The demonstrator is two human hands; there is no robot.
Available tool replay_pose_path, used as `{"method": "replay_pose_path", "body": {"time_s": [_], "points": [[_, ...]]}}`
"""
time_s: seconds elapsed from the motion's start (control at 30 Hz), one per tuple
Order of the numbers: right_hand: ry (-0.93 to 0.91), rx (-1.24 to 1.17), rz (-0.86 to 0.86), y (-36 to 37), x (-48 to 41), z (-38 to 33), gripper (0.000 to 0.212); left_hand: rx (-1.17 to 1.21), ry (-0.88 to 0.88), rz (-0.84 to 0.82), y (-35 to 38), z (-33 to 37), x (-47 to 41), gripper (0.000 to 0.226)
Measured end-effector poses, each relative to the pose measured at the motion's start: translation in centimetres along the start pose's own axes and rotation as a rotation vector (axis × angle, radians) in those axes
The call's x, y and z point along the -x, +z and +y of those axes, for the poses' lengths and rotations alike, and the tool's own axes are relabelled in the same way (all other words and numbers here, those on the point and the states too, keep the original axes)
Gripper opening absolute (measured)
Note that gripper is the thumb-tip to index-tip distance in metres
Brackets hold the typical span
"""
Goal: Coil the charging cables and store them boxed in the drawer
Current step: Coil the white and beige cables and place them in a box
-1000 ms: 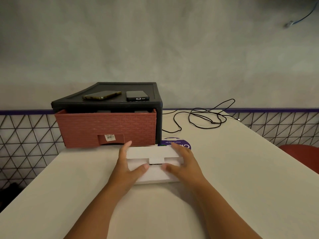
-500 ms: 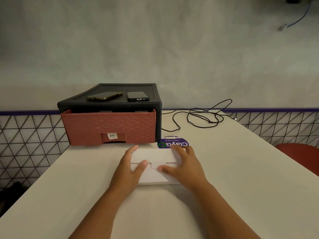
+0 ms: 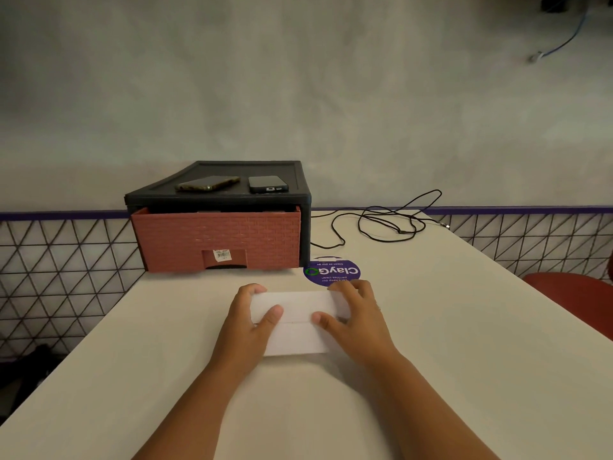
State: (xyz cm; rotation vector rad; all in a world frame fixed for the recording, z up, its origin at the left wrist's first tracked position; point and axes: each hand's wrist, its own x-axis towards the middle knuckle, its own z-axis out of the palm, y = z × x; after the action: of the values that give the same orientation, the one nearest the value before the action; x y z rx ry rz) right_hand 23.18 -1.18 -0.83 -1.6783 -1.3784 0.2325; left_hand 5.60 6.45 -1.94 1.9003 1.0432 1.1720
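A white box (image 3: 295,322) lies on the table in front of me with its lid down. My left hand (image 3: 248,322) grips its left end, thumb on top and fingers curled over the far edge. My right hand (image 3: 356,320) grips the right end the same way. Behind it stands a black drawer unit (image 3: 219,197) with its reddish-brown drawer (image 3: 217,240) pulled slightly out. A loose black charging cable (image 3: 381,220) lies tangled on the table at the back right.
Two phones (image 3: 207,183) (image 3: 267,184) lie on top of the drawer unit. A purple round sticker (image 3: 331,270) sits on the white table (image 3: 464,327) just beyond the box. A red chair (image 3: 574,300) stands at the right; a mesh railing borders the table.
The box's lid flap, slightly raised a second ago, now lies flat. Both hands have shifted their hold to the box's ends, fingers curling over the far edge.
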Motion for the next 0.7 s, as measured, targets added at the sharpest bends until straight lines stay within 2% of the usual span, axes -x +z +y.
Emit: {"method": "replay_pose_path", "body": {"time_s": [0.1, 0.37, 0.47, 0.53, 0.6, 0.7], "points": [[0.001, -0.097, 0.0, 0.0, 0.5, -0.1, 0.037, -0.02, 0.045, 0.024, -0.1, 0.2, 0.6, 0.033], [0.092, -0.341, 0.003, -1.3, 3.3, -1.2, 0.039, -0.127, 0.11, 0.024, -0.7, 1.2, 3.3, 0.037], [0.205, -0.476, -0.021, -2.2, 4.5, -1.0, 0.068, -0.165, 0.132, -0.012, -1.0, 1.9, 4.4, 0.068], [0.267, -0.576, -0.033, -2.7, 5.2, -0.8, 0.079, -0.168, 0.139, -0.035, -1.1, 2.0, 4.9, 0.076], [0.266, -0.641, -0.036, -3.1, 5.9, -0.7, 0.073, -0.088, 0.097, -0.036, -1.0, 2.4, 5.3, 0.064], [0.205, -0.655, -0.077, -3.6, 7.2, -0.8, 0.06, 0.244, -0.102, 0.01, -0.8, 3.9, 5.8, 0.042]]}}
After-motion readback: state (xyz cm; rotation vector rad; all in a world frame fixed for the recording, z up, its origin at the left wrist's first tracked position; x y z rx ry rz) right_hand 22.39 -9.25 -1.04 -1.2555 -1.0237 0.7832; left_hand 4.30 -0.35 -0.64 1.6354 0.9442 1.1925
